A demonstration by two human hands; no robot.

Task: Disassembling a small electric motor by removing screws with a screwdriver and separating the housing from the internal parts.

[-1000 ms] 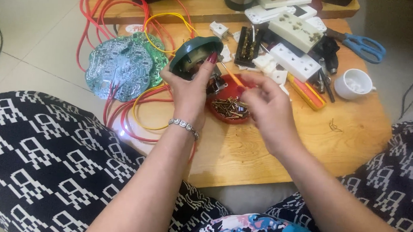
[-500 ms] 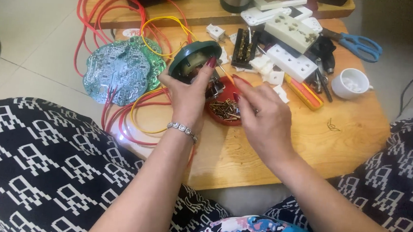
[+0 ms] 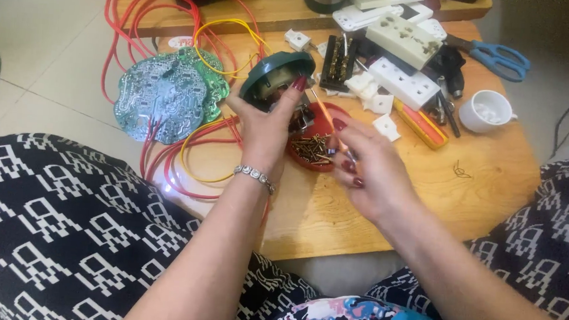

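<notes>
Since the earlier frames, the right hand [image 3: 368,171] has drawn back from the green housing and now sits lower, over the near edge of the red dish [image 3: 317,149], and the view has tipped slightly.

Largest is the wooden tabletop [image 3: 425,206], with the person's black-and-white patterned legs on either side. On its left part lie the round green circuit boards [image 3: 164,95], tangled with red wires [image 3: 143,16] and a yellow wire [image 3: 223,30]. White socket strips [image 3: 402,78] crowd the far side, with blue-handled scissors [image 3: 497,57] and a white cup [image 3: 488,112] further right.

Raised above the middle of the tabletop is the dark green round housing [image 3: 276,75], tilted and gripped by the left hand [image 3: 267,126], whose fingers are closed around its lower edge. The right hand's fingers are pinched on a thin orange-handled screwdriver [image 3: 326,117], whose shaft points up toward the housing. Small brass screws [image 3: 311,148] lie heaped in the red dish below.
</notes>
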